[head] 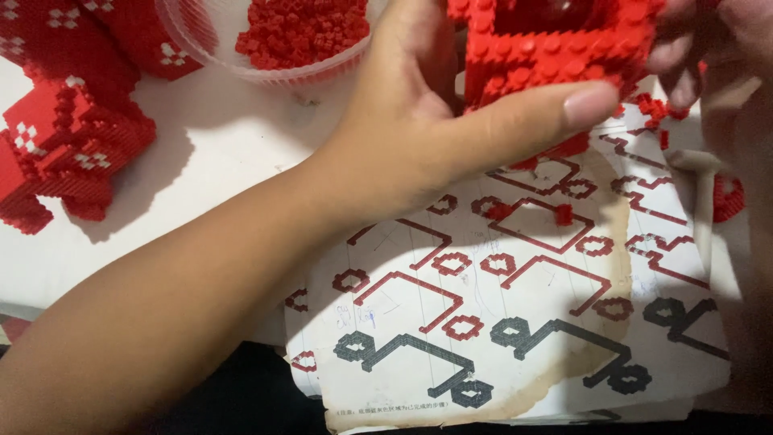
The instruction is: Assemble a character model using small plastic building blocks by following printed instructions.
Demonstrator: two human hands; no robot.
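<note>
The left hand (419, 113) reaches in from the lower left, forearm crossing the bench (217, 153), and grips a red block model (555, 48) at the top of the view. Its thumb lies stretched along the model's lower front edge, while the palm and the other fingers wrap the model's left side; the hand is closed on it. The model is built from many tiny studded red bricks, stacked in stepped layers, with a darker hollow showing near its top edge. It is held up above an instruction sheet (515, 322), not resting on it.

The right hand (708, 56) is blurred at the upper right corner, its fingers touching the model's right side; whether they truly clasp it cannot be told.

The instruction sheet lies flat below, stained brown at its edges and printed with red and dark grey brick diagrams. A few loose red bricks (564, 213) sit on the paper just under the model. At the top, a clear plastic tub (201, 40) holds a heap of small red bricks. On the left stands a finished red and white block figure (72, 137), well apart from the hands.
</note>
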